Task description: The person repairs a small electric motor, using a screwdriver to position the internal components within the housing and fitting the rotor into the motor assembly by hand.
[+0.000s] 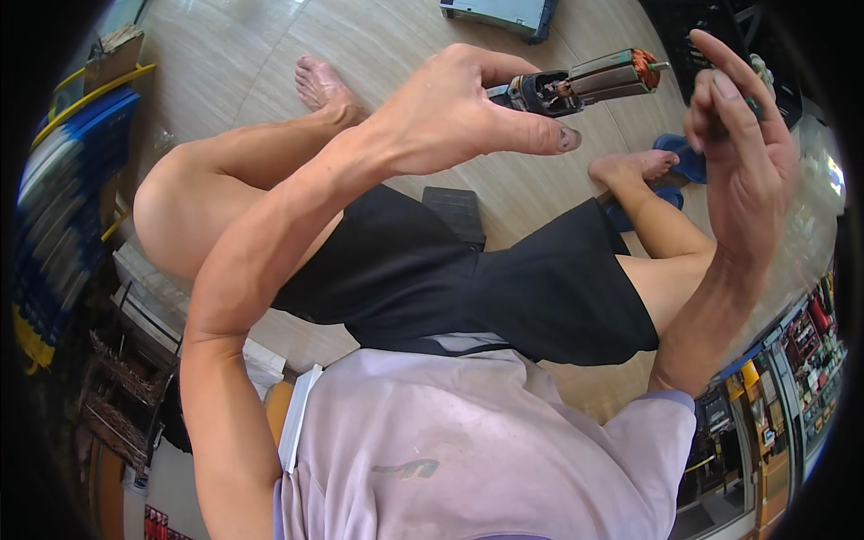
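Note:
My left hand is closed around an open black power tool motor housing, held above the floor in front of me. Out of its right end sticks an armature, with steel laminations, orange-red windings and a thin shaft pointing right. My left thumb extends along the near side, its nail darkened. To the right of the shaft and apart from it, my right hand is raised with the index finger extended and the other fingers curled in. A bit of green shows behind those fingers; what they hold, if anything, is hidden.
A dark flat box lies on the tiled floor between my legs. Blue sandals are by my right foot. A grey metal case stands ahead. Blue stacked goods line the left, and tool shelves the right.

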`<state>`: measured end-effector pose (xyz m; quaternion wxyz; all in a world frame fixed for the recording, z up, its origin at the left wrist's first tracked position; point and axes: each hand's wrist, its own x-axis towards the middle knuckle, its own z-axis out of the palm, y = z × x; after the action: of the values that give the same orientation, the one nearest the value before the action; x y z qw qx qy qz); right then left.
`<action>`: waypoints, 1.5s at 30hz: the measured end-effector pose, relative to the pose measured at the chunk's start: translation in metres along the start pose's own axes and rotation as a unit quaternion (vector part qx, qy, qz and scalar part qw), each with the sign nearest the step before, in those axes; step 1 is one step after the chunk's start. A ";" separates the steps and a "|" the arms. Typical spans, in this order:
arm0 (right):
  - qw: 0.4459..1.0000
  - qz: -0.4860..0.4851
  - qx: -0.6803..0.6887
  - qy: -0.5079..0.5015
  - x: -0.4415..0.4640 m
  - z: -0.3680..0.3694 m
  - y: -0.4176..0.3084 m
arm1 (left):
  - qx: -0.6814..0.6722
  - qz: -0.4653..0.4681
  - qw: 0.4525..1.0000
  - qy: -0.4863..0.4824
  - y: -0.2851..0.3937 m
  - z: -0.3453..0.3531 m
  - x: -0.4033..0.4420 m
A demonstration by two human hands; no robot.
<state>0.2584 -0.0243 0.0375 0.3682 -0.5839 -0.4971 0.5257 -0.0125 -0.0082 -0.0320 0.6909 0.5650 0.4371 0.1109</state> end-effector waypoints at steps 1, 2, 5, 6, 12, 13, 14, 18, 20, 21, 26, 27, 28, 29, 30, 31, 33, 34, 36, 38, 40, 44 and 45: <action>1.000 0.008 0.002 -0.002 0.001 -0.002 0.004 | -0.016 0.014 1.000 0.001 0.000 0.002 0.001; 1.000 -0.002 -0.001 0.024 0.001 0.003 0.006 | -0.032 0.028 0.999 0.003 0.000 0.003 0.001; 0.999 -0.016 -0.034 0.036 -0.002 0.007 0.013 | -0.016 0.016 1.000 -0.022 0.005 0.005 0.000; 0.998 -0.016 -0.035 0.046 -0.002 0.004 0.014 | -0.001 0.029 0.999 -0.020 0.007 0.006 -0.001; 0.983 -0.101 0.144 0.046 -0.005 -0.001 0.017 | 0.061 0.050 0.997 -0.023 0.013 0.011 -0.001; 0.970 -0.106 0.217 0.003 -0.007 -0.012 0.023 | 0.062 0.057 0.996 -0.023 0.012 0.012 -0.001; 0.966 -0.104 0.237 -0.006 -0.008 -0.012 0.024 | 0.064 0.065 0.996 -0.022 0.010 0.013 0.000; 0.960 -0.104 0.258 -0.030 -0.012 -0.005 0.029 | 0.061 0.077 0.995 -0.023 0.007 0.014 0.003; 0.962 -0.102 0.251 -0.019 -0.011 0.003 0.031 | 0.028 0.072 0.997 -0.032 0.008 0.015 0.003; 0.959 -0.107 0.259 -0.031 -0.011 0.004 0.034 | 0.011 0.069 0.997 -0.035 0.007 0.015 0.003; 0.952 -0.091 0.289 -0.038 -0.012 0.008 0.032 | 0.019 0.073 0.997 -0.029 0.007 0.017 0.002; 0.951 -0.087 0.292 -0.041 -0.012 0.008 0.032 | 0.027 0.074 0.997 -0.027 0.007 0.017 0.001; 0.953 -0.083 0.289 -0.044 -0.012 0.009 0.032 | 0.031 0.071 0.997 -0.029 0.007 0.018 0.001; 0.954 -0.079 0.286 -0.047 -0.011 0.010 0.032 | 0.035 0.068 0.997 -0.031 0.007 0.017 0.001; 0.955 -0.074 0.283 -0.050 -0.010 0.010 0.031 | 0.038 0.065 0.997 -0.033 0.007 0.017 0.001; 0.955 -0.069 0.285 -0.048 -0.010 0.010 0.030 | 0.039 0.066 0.996 -0.034 0.006 0.018 0.001; 0.954 -0.060 0.289 -0.042 -0.008 0.009 0.028 | 0.041 0.069 0.996 -0.036 0.003 0.018 0.001; 0.952 -0.064 0.295 -0.051 -0.006 0.009 0.028 | 0.042 0.073 0.996 -0.031 0.002 0.018 0.001; 0.947 -0.071 0.307 -0.069 -0.002 0.008 0.029 | 0.040 0.080 0.996 -0.020 0.001 0.018 0.000; 0.951 -0.062 0.293 -0.074 -0.003 0.012 0.028 | 0.044 0.083 0.995 -0.015 0.002 0.016 -0.001; 0.956 -0.053 0.283 -0.064 -0.004 0.018 0.027 | 0.044 0.085 0.995 -0.016 0.004 0.013 -0.002; 0.959 -0.026 0.282 -0.021 -0.007 0.027 0.023 | 0.029 0.088 0.996 -0.019 0.002 0.013 -0.003; 0.958 -0.020 0.285 -0.012 -0.008 0.029 0.022 | 0.025 0.090 0.995 -0.018 0.001 0.014 -0.003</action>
<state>0.2350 -0.0395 0.0136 0.5239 -0.4385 -0.3426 0.6449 -0.0038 -0.0187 -0.0297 0.6714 0.6211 0.3749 0.1514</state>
